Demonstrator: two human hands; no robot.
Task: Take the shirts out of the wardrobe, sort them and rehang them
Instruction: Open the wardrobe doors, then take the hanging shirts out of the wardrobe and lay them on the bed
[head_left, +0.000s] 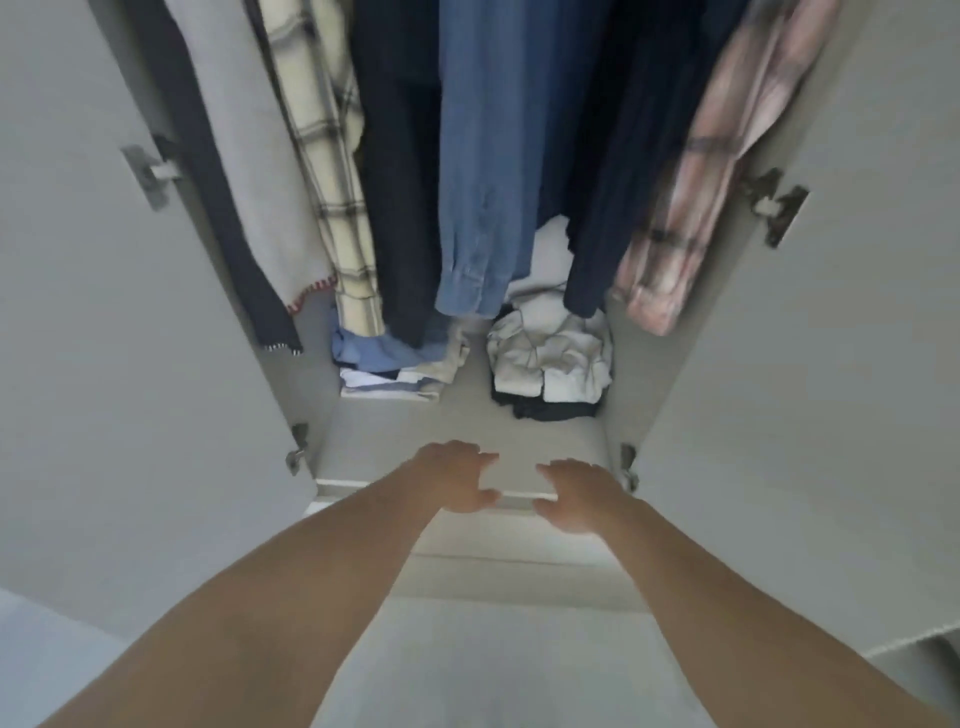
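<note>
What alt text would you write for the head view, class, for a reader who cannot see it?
Two bare hands, left hand and right hand, reach empty into an open wardrobe. Shirts hang above, among them a blue denim shirt and a pink plaid shirt, over folded clothes.

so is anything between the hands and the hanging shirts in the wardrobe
Nothing visible blocks them. Both doors stand open, and the left hand and right hand are empty, low at the wardrobe's front edge. The denim shirt and pink plaid shirt hang above, unobstructed.
</note>
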